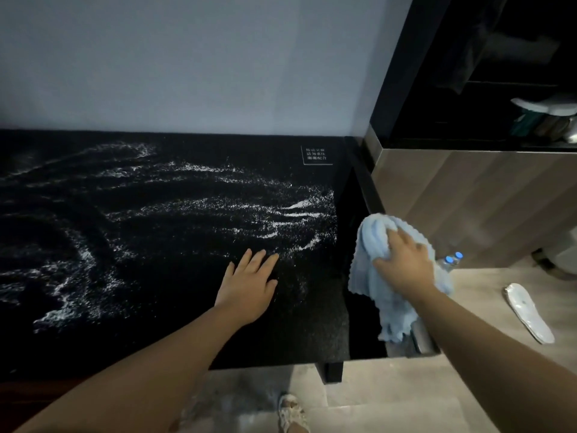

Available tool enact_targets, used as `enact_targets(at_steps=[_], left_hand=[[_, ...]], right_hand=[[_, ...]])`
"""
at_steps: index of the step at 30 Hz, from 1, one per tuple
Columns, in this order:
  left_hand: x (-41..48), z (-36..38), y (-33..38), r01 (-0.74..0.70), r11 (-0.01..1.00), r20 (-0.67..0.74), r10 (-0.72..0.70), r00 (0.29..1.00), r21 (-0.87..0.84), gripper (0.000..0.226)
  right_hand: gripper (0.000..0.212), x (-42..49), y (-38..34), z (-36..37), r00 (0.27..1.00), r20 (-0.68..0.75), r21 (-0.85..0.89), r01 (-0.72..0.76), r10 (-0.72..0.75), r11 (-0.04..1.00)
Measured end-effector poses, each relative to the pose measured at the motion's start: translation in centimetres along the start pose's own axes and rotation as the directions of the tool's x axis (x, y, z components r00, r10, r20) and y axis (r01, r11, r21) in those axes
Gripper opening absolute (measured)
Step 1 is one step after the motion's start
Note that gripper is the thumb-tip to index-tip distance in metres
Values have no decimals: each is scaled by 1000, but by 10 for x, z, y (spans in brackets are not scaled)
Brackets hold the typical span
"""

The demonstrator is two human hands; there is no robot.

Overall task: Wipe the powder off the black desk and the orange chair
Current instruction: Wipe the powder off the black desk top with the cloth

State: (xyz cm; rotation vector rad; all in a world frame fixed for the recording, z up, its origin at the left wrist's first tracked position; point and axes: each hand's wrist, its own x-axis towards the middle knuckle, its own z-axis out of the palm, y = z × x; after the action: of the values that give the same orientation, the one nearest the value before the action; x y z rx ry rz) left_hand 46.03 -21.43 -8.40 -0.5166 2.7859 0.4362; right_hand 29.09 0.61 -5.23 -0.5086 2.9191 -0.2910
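At 6 o'clock your foot [292,414] stands on floor that already looks dusted pale, so any stroke towards the near edge will likely drop more powder there. Your left hand [249,285] lies flat, fingers straight, on the desk [296,335] near centre; it sits at the fringe of the powder [218,207], and sliding it would smear grains or carry them off on your palm. At 3 o'clock your right hand [402,260] grips the bunched cloth [371,242] past the desk's right edge, over the dark gap, its tail hanging loose. Shaking it there would scatter powder into the gap, and the tail could catch the two bottles [451,262] just behind it; what they hold you cannot tell. Powder streaks the desk from 9 o'clock across to 2 o'clock, mostly unwiped. The shelf [499,132] at 2 o'clock holds dim items, unreadable. The chair is not in view.
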Motion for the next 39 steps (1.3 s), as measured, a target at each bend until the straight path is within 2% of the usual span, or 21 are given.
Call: enact_targets(at_steps=[2,4,5,7,9,11,13,14,15,17,18,21,23,28,32,35,39], left_hand=[[15,-2,6,26,999,13,-27,1000,24,55],[29,-3,10,53,998,19,-53,998,42,56],[35,-4,12,68,997,17,-69,998,43,56],[45,-5,15,91,995,17,-92,996,42,56],[52,-5,18,104,994,11,-104,994,38,56],[57,-7,19,115,993,4,-115,993,31,56],[62,-9,20,133,991,8,-133,991,24,56],[65,-11,21,141,990,13,-142,990,23,56],[68,-12,21,146,989,14,-147,989,22,56],[75,-16,20,142,990,2,-142,990,18,56],[79,-18,19,136,991,-8,-136,991,20,56],[92,-28,14,129,991,-18,-128,992,25,56],[103,-36,9,121,992,-21,-120,993,31,56],[141,-65,-10,82,994,-59,-78,995,68,56],[178,-87,-28,74,997,-90,-71,993,28,55],[208,-101,-38,87,996,-66,-86,994,-1,56],[249,-122,-55,88,990,8,-89,996,107,56]], right_hand=[[69,-3,-10,18,994,104,-174,6,12,985],[65,-14,-16,37,992,69,-286,121,-106,950],[62,-16,-16,42,977,53,-293,212,-206,932],[52,-2,-11,35,940,25,-127,341,-340,932],[45,27,-3,16,955,-80,106,293,-286,950],[50,55,7,2,976,-157,130,169,-148,977],[64,63,5,-3,999,27,10,43,-43,999],[67,62,2,2,990,135,-64,54,-45,996],[67,59,-2,10,979,179,-119,117,-94,986],[60,57,-6,21,961,114,-133,265,-251,955],[56,62,-9,19,953,54,-59,300,-297,952],[50,87,-18,6,968,-111,207,243,-224,948],[50,106,-25,-5,972,-163,270,210,-170,940],[53,156,-46,-23,971,-193,278,195,-144,941],[58,198,-74,-31,964,-224,284,208,-146,936],[57,229,-97,-31,961,-234,263,211,-150,941],[52,271,-122,-30,950,-274,220,217,-153,951]])
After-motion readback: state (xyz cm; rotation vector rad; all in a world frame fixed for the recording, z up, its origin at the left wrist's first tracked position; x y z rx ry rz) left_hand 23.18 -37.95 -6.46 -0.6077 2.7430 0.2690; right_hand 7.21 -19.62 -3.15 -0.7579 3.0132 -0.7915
